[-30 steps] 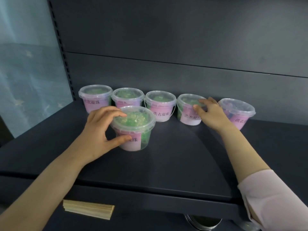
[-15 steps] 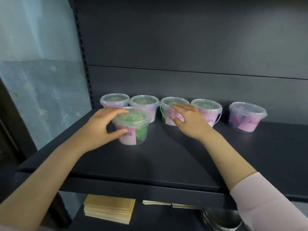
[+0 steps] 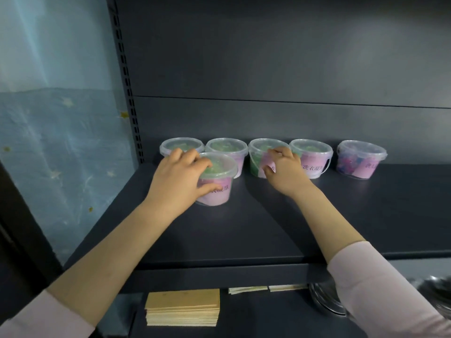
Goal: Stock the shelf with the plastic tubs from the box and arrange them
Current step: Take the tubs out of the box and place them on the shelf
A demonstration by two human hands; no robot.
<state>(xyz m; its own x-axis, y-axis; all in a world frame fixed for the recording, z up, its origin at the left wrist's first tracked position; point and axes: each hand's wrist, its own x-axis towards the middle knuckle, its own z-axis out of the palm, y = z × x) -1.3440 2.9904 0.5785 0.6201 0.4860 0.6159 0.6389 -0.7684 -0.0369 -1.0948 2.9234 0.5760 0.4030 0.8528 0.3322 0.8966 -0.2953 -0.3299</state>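
Note:
Several clear plastic tubs with pink labels stand on the dark shelf (image 3: pixel 268 230). A back row runs from a far-left tub (image 3: pixel 170 146), a second tub (image 3: pixel 229 147), a third tub (image 3: pixel 258 154), a fourth tub (image 3: pixel 314 159), to a lone tub (image 3: pixel 361 158) set apart on the right. A front tub (image 3: pixel 219 181) with green contents stands ahead of the row. My left hand (image 3: pixel 178 181) grips the front tub by rim and side. My right hand (image 3: pixel 283 172) wraps the front of the third tub.
The shelf's slotted upright (image 3: pixel 127 93) stands at the left, with a blue wall (image 3: pixel 61 130) beyond it. On the shelf below lie a stack of yellow sheets (image 3: pixel 183 307) and round metal dishes (image 3: pixel 327 301). The box is not in view.
My right hand has gone from the fourth tub to the third tub and closed on it. My left hand has stayed on the front tub, which now sits closer to the back row.

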